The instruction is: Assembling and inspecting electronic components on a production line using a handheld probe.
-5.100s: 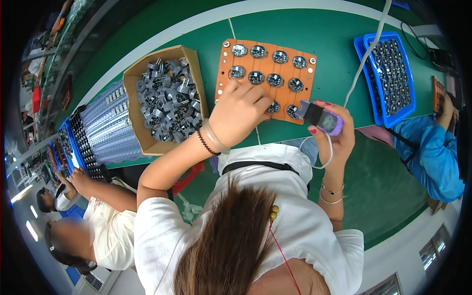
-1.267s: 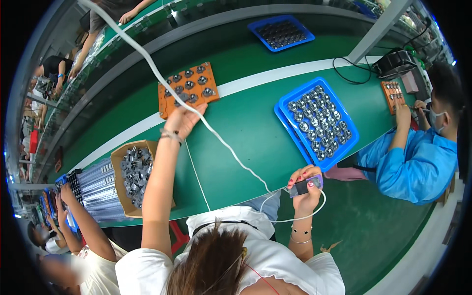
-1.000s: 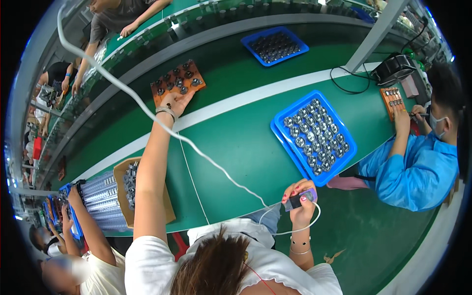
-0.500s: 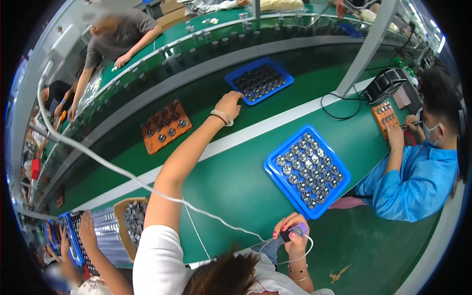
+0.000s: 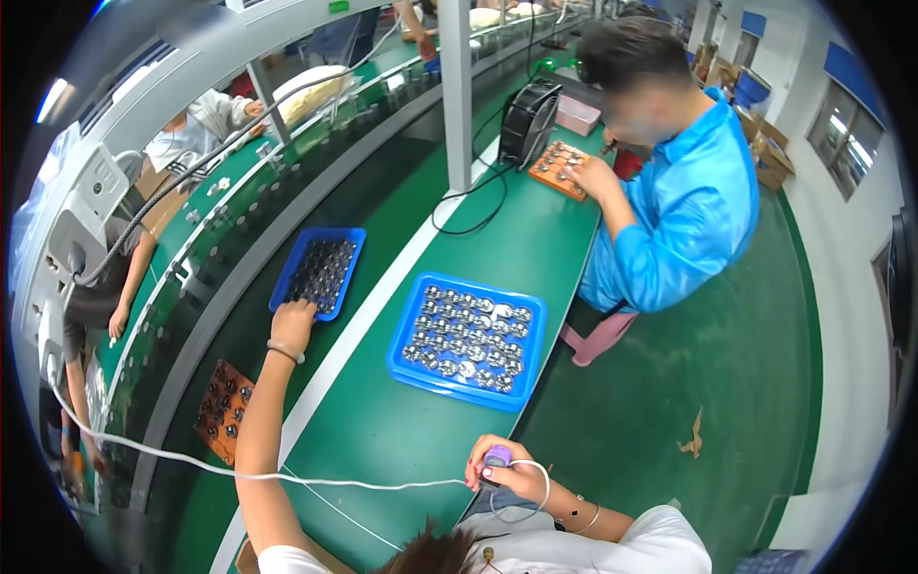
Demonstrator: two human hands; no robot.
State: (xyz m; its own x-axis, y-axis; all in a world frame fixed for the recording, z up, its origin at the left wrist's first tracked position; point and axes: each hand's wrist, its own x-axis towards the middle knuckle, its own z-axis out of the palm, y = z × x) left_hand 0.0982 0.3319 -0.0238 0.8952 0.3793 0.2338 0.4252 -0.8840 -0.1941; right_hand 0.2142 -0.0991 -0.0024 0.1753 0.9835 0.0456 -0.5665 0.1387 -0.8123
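Observation:
My left hand, wearing a bracelet, stretches far out to a blue tray full of small dark parts. Its fingers are closed over the near rim of that tray. Close to my body, my right hand grips a small purple-and-dark device with a white cable running off to the left. On the green bench between my arms and the co-worker sits a larger blue tray with rows of round shiny metal parts. Below my left hand, an orange board carries several dark parts.
A co-worker in a blue smock works at the right on another orange board. Beside it stand a black fan and a loop of black cable. A grey post rises from the bench. Other people work beyond the curved rail.
My view has swung to the right, so the trays and bench appear further left. My left hand stays at the dark-parts tray, and my right hand keeps hold of the device.

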